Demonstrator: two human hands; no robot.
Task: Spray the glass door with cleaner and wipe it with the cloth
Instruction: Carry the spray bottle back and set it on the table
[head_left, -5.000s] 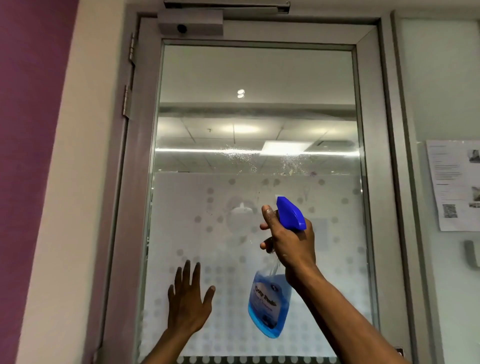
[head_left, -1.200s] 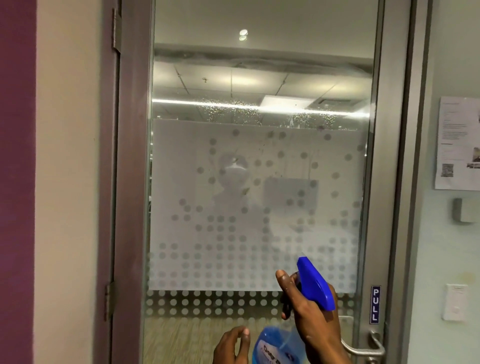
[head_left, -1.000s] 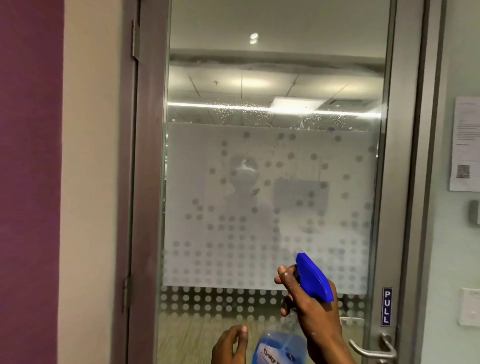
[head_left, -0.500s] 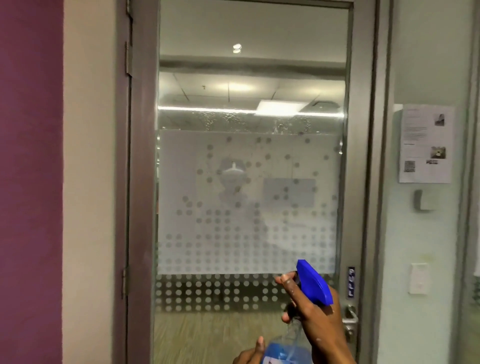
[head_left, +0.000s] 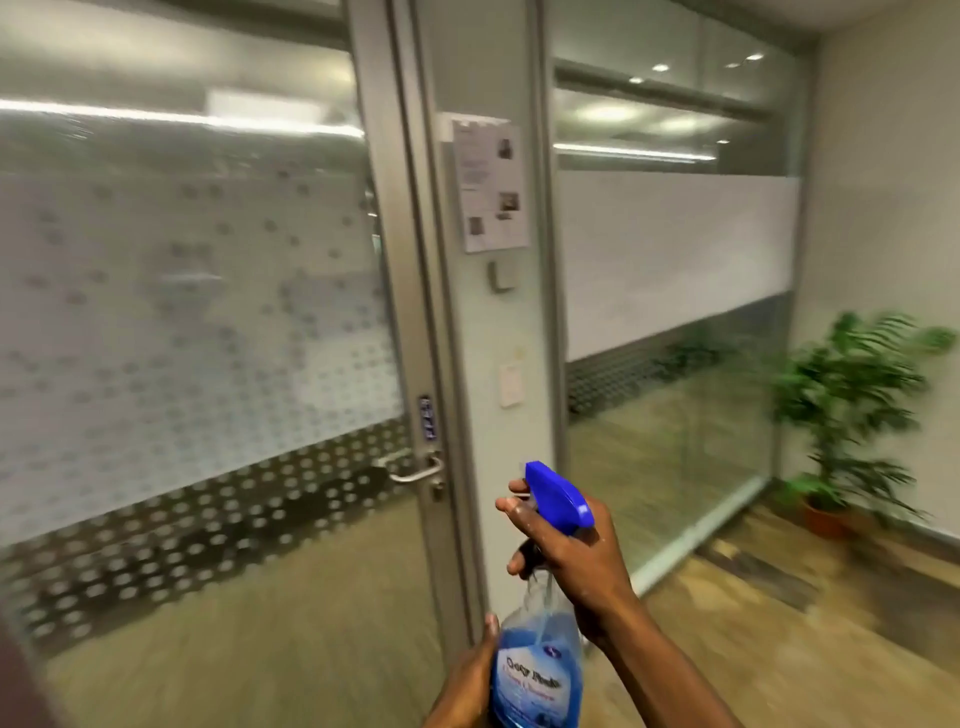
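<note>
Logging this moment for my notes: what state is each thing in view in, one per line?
Glass door: closed, lower pane frosted with dots.
Door handle: level, untouched.
Spray bottle: upright, partly full of blue cleaner, nozzle facing left.
Right hand: grips the bottle neck, fingers at the trigger.
Left hand: touches the bottle body; its grip is unclear.
Cloth: not in view.
Potted plant: upright on the floor.
</note>
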